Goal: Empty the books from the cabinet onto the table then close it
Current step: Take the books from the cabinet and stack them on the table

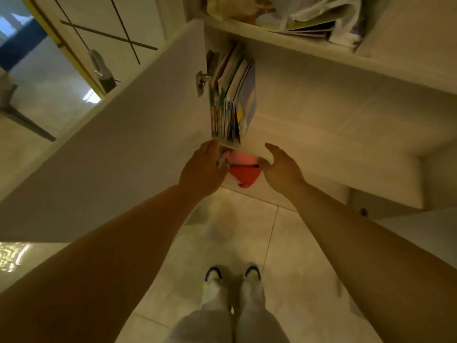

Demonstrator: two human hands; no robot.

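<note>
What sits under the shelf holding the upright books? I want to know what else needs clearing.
Below the shelf holding the books lie a pink thing and a red thing. The left hand and right hand cover their sides.

The single view came from a head-worn wide-angle camera, looking steeply down and forward along both outstretched forearms. It sat close to the open cabinet (pixel 309 100), whose shelves bowed with lens distortion. The left hand (pixel 202 169) and right hand (pixel 282 167) sat mid-frame, books (pixel 232 95) just beyond them, and the shoes (pixel 232 273) directly below. The upper shelf appeared cropped, perhaps only partly seen.
</note>
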